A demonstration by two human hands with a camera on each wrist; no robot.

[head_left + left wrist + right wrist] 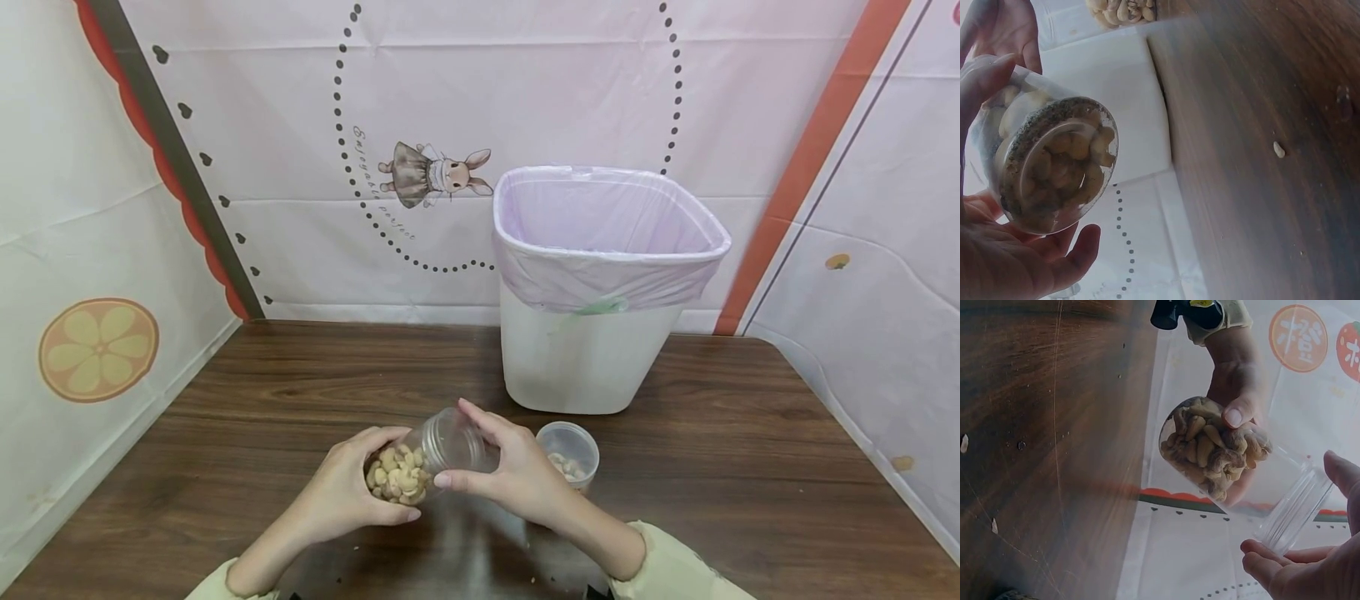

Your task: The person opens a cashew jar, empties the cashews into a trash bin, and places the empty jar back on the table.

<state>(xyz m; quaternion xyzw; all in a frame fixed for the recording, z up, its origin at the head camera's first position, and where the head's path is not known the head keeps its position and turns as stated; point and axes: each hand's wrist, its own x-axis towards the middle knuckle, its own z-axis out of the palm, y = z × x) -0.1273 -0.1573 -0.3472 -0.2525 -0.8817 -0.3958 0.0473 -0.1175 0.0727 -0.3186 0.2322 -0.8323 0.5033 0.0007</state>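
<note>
A clear plastic jar (427,460) partly filled with cashews (397,477) is held tilted above the wooden table (300,392), its mouth pointing away from me. My left hand (352,492) grips the jar's bottom end, where the nuts lie. My right hand (510,471) holds the jar's neck, thumb and fingers curled round it. The left wrist view shows the jar's base (1054,169) and the nuts through it. In the right wrist view the jar (1229,462) hangs between both hands. A small clear cup (570,454) with a few cashews stands just right of my right hand.
A white waste bin (592,292) lined with a pale purple bag stands at the back of the table. Patterned cloth walls close in the left, back and right sides. A nut crumb (1279,149) lies on the table.
</note>
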